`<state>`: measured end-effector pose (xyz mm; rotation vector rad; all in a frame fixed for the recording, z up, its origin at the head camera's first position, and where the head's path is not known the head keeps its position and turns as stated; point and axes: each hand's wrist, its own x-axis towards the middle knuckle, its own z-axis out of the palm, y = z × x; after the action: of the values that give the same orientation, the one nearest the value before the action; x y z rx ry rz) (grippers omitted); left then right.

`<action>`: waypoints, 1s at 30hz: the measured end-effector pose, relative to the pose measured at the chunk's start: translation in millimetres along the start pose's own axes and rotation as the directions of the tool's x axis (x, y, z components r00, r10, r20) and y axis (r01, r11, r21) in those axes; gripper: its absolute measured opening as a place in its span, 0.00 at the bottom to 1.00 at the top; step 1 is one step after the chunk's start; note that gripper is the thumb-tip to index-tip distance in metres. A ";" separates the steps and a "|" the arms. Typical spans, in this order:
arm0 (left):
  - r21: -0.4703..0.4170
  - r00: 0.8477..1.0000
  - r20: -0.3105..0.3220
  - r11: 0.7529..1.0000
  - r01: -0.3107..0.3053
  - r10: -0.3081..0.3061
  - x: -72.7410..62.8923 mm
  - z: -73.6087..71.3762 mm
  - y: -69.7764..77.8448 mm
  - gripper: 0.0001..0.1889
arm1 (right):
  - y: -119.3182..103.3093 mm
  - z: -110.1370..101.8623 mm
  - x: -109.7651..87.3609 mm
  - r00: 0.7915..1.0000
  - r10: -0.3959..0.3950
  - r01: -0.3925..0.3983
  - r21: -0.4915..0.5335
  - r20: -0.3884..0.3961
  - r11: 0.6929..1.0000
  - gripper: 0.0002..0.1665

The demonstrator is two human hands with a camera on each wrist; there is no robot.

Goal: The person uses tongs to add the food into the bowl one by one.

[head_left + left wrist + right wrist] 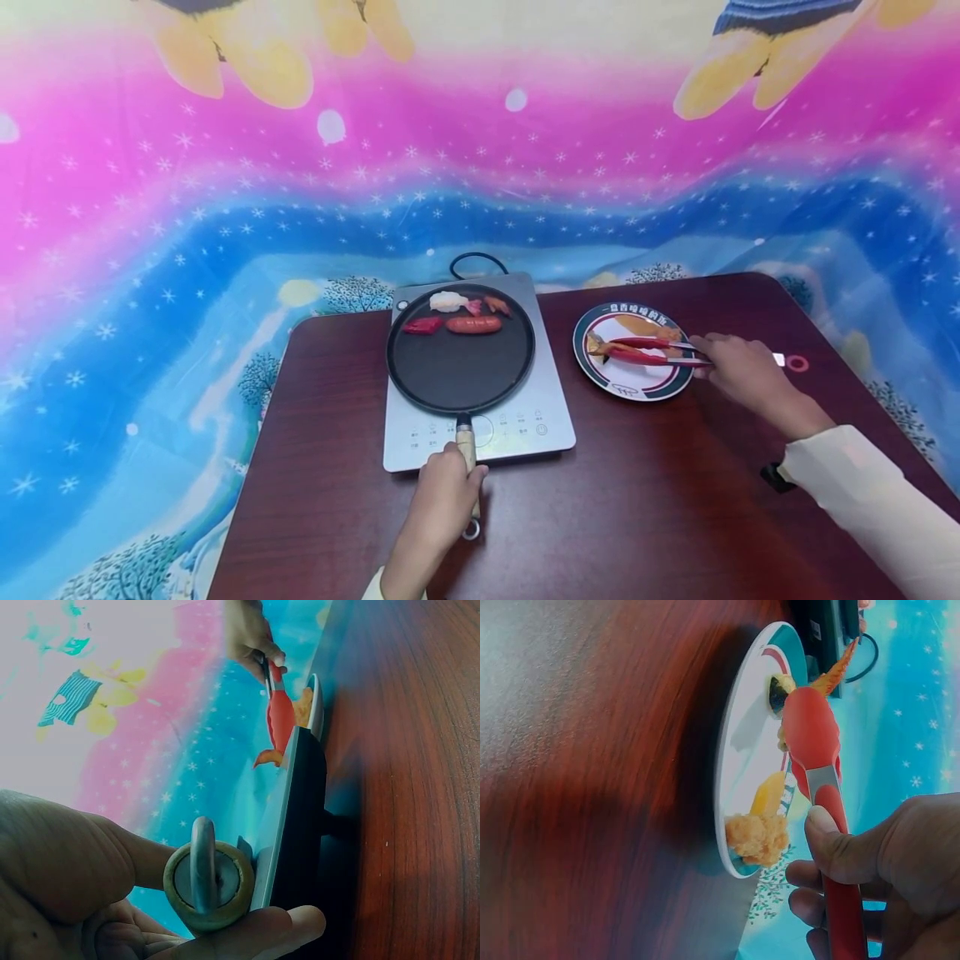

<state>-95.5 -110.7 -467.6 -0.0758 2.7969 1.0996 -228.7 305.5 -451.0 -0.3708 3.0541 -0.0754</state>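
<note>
**Work looks only partly done**

The left hand (447,492) is closed around the pan handle (466,442); the right hand (750,379) holds tongs (810,727), which seem clamped on an orange piece (836,671) above the plate (588,371). A sausage (472,324) already lies in the pan (457,367); a fried piece (757,838) is left on the plate.

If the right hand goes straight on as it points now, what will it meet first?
Beyond the plate, the tongs in the right hand would probably meet the pan first; height is hard to judge, so the cooktop is also possible.
</note>
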 end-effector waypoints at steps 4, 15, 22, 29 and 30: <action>-0.001 1.000 0.002 1.000 0.006 -0.006 0.1 0.8 -0.2 0.17 | -4.3 -2.3 1.4 1.000 -0.012 0.012 -0.023 -0.019 1.000 0.35; 0.002 1.000 -0.009 1.000 -0.012 0.012 0.3 0.4 -1.4 0.14 | -16.6 -9.5 7.9 0.995 -0.065 0.061 -0.045 -0.082 0.997 0.32; 0.003 1.000 -0.008 1.000 -0.015 0.015 -0.4 -0.5 -1.3 0.14 | -31.9 -16.0 11.1 0.980 -0.120 0.111 -0.060 -0.159 0.992 0.30; 0.011 1.000 -0.015 1.000 -0.028 0.028 -0.1 -0.6 -2.3 0.14 | -49.7 -21.4 16.3 0.954 -0.170 0.166 -0.040 -0.246 0.985 0.25; 0.014 0.999 -0.017 0.999 -0.031 0.031 -0.1 -0.7 -2.4 0.14 | -51.5 -21.8 17.8 0.950 -0.181 0.176 -0.043 -0.256 0.983 0.25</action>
<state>-95.2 -112.9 -468.6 -0.0413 2.8294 1.0917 -235.3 252.1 -427.4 -0.6920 3.2702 -0.1106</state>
